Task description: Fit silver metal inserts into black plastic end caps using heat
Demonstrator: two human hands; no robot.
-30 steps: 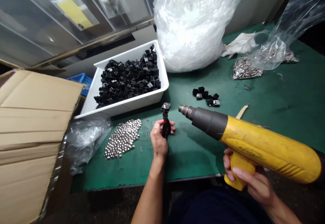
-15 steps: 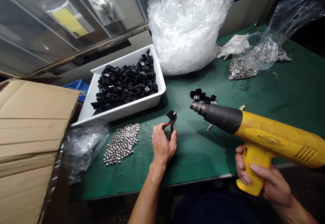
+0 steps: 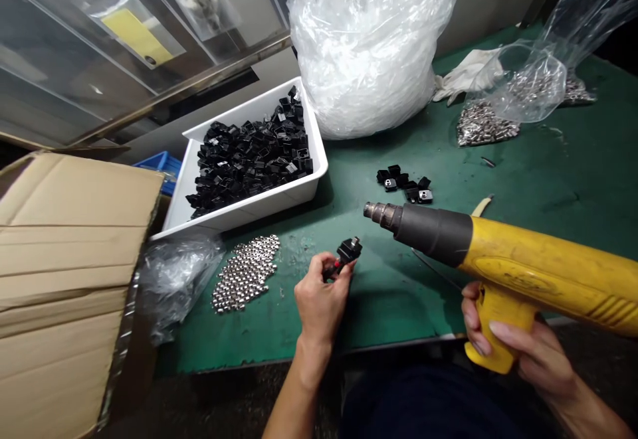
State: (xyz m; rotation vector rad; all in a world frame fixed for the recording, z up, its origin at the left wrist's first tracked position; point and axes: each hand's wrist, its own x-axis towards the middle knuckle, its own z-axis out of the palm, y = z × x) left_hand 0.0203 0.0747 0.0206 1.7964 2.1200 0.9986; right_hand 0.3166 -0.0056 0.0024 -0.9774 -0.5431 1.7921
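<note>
My left hand [image 3: 321, 293] is closed around red-and-black pliers [image 3: 333, 269], most of which my fingers hide. At the jaw end of the pliers is a small black plastic part [image 3: 349, 250] with a shiny metal piece sticking up from it. In my right hand [image 3: 518, 343] is a yellow heat gun [image 3: 538, 260], gripped by its handle. Its metal nozzle [image 3: 381, 214] points left, above and to the right of the black part, apart from it. Behind the nozzle lies a small group of black parts [image 3: 399, 176], some with metal faces.
A white bin [image 3: 249, 210] holds many black parts. Metal pieces [image 3: 246, 273] lie in rows beside a crumpled plastic bag [image 3: 179, 279]. A big clear bag [image 3: 369, 54], a glove [image 3: 471, 74] and a bag of metal pins [image 3: 486, 123] stand behind. A cardboard box [image 3: 70, 286] is left.
My left hand has tilted the pliers, and the black part now sits lower and slightly right, turned more toward me. The heat gun stays in my right hand, its nozzle slightly farther left.
</note>
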